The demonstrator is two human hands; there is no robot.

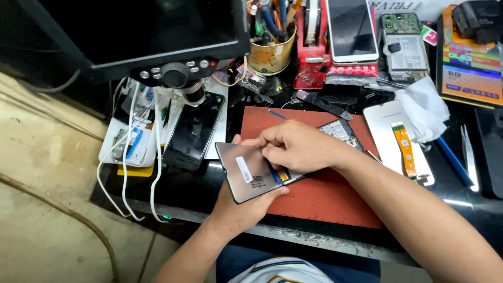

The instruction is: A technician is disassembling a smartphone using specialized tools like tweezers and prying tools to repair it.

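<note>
My left hand [238, 207] holds a grey phone display panel [246, 170] from below, its back side up, tilted over the front edge of a red work mat [319, 202]. My right hand [301, 147] rests on top of the panel with fingers curled, pressing near the blue and orange flex part [279, 175] at the panel's lower edge. An opened phone body with its circuit board [340, 132] showing lies under my right hand on the mat.
A microscope with a dark screen [173, 73] stands at the left above a black phone [194, 133]. White cables [126, 178] hang off the bench. A white display with an orange flex cable [403, 147], tissue [424, 110], tweezers [468, 149], a tool cup [270, 50] and phones sit behind.
</note>
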